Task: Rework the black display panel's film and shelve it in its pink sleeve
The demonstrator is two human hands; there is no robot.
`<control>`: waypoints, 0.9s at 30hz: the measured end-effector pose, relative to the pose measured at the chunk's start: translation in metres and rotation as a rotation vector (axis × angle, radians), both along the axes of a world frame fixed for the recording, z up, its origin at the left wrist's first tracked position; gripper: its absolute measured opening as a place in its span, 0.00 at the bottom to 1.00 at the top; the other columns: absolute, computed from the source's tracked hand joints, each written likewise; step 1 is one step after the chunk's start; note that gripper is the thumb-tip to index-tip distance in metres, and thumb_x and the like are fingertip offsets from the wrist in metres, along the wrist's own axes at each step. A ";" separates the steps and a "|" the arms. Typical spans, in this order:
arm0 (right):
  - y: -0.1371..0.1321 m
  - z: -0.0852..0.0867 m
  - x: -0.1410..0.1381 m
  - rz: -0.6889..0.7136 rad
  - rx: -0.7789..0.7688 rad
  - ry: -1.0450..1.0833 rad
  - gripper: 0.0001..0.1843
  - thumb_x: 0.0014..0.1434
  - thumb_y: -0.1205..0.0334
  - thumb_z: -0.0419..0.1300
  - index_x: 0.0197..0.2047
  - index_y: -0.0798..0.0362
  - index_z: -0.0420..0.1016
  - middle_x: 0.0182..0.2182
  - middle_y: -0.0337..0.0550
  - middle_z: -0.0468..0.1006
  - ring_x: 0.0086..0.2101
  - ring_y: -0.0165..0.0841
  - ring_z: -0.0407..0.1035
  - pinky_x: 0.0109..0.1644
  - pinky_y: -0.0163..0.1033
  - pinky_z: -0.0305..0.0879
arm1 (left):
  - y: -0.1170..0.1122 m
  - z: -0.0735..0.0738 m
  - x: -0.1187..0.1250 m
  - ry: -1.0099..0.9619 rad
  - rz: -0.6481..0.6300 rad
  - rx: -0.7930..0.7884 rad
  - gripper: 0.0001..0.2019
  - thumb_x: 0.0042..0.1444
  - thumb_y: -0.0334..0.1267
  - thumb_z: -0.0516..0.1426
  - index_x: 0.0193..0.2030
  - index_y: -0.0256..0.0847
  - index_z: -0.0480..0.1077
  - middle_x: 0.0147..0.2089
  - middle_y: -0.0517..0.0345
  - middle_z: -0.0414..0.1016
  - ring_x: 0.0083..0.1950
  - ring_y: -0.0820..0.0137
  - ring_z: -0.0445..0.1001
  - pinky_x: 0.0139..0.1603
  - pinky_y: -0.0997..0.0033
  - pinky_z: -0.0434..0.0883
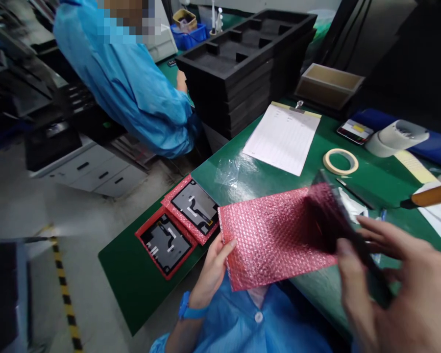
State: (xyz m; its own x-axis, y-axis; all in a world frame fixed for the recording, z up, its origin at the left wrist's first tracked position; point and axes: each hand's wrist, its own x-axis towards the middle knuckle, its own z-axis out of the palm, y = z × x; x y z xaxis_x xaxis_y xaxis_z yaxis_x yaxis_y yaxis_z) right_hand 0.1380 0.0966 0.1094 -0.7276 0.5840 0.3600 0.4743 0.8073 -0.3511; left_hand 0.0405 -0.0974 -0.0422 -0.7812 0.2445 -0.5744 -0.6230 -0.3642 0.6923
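A pink bubble-wrap bag (264, 240) is pinched at its left end by my left hand (213, 267), thumb on top. My right hand (407, 289) grips a dark flat panel (330, 218), tilted on edge and blurred. The panel's far part stands against the bag's right end; whether it is inside the opening I cannot tell. Left of the bag, a grey-and-black panel (196, 203) and a second such panel (165, 243) lie flat on pink bubble bags.
On the green table (121, 279) are a clipboard with paper (284, 137), a tape roll (340, 162), a phone (355, 131) and a white cup-like holder (397, 138). Stacked black trays (242, 73) stand behind. A co-worker in blue (128, 83) sits at the left. An orange-handled tool (433, 195) is at right.
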 end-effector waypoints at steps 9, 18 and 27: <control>-0.082 -0.081 -0.038 0.391 0.093 0.164 0.19 0.78 0.65 0.56 0.69 0.57 0.71 0.63 0.62 0.79 0.61 0.48 0.75 0.66 0.53 0.71 | -0.007 -0.007 0.003 -0.036 0.073 -0.024 0.26 0.42 0.45 0.82 0.48 0.46 0.86 0.47 0.55 0.92 0.56 0.57 0.89 0.56 0.69 0.82; -0.081 -0.135 -0.024 0.485 -0.033 0.134 0.21 0.82 0.58 0.54 0.71 0.57 0.68 0.65 0.63 0.77 0.64 0.49 0.73 0.66 0.57 0.72 | -0.008 -0.015 -0.003 -0.015 0.080 0.002 0.28 0.44 0.58 0.80 0.47 0.44 0.86 0.48 0.50 0.92 0.59 0.51 0.89 0.64 0.55 0.82; 0.013 -0.124 0.008 0.064 0.022 0.007 0.46 0.77 0.30 0.50 0.68 0.68 0.74 0.56 0.78 0.77 0.53 0.66 0.73 0.53 0.69 0.72 | 0.005 -0.004 -0.008 0.095 -0.054 0.033 0.30 0.46 0.58 0.81 0.49 0.40 0.88 0.51 0.45 0.92 0.57 0.48 0.89 0.64 0.51 0.83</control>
